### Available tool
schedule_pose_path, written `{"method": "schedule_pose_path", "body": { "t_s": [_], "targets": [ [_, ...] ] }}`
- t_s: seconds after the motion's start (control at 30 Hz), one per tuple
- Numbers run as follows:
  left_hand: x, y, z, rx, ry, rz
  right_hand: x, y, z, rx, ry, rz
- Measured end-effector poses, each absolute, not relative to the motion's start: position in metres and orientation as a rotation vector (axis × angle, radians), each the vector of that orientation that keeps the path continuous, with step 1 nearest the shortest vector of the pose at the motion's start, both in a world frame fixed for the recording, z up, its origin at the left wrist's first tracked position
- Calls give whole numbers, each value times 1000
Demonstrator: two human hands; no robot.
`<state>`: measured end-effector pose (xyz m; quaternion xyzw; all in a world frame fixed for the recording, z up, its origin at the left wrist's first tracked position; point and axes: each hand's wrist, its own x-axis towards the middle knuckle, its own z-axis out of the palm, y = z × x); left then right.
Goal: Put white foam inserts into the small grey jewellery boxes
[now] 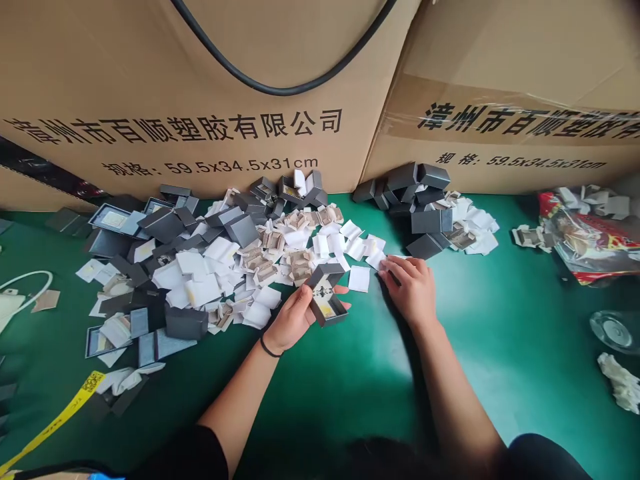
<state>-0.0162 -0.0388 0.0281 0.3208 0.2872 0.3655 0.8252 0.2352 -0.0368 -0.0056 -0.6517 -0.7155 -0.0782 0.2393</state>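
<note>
My left hand [293,317] grips a small dark grey hinged box [327,293], held open just above the green table [350,387]; a pale insert shows inside it. My right hand [410,287] lies palm down on the table to the right of the box, fingers reaching toward white square pads [359,279] at the edge of the pile. Whether those fingers pinch a pad is hidden. A wide heap of grey boxes, white pads and beige inserts [270,257] spreads to the left and behind both hands.
Two big cardboard cartons [200,100] wall off the back. Shut grey boxes are stacked at centre right [420,200]. A red printed bag [590,243], a glass dish [617,330] and crumpled tissue [623,383] lie at the right. Yellow tape [60,417] runs at the lower left.
</note>
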Motion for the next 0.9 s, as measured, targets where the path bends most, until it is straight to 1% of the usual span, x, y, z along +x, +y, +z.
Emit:
{"method": "schedule_pose_path", "body": {
  "t_s": [0.1, 0.27, 0.33, 0.6, 0.73, 0.9],
  "targets": [
    [-12, -37, 31, 657, 669, 810, 238, -37, -1, -1766, -1954, -161],
    [-8, -35, 30, 647, 720, 828, 238, -36, 3, -1725, -1899, 74],
    [-9, -34, 27, 654, 702, 820, 235, -35, 2, -1739, -1863, 116],
    [-11, -24, 19, 679, 650, 754, 234, -32, -4, -1795, -1897, -91],
    [-10, -19, 21, 661, 627, 700, 237, -31, -3, -1791, -1672, -53],
    [-9, -17, 23, 650, 571, 677, 213, -38, 6, -1513, -1279, 126]
  ]
}}
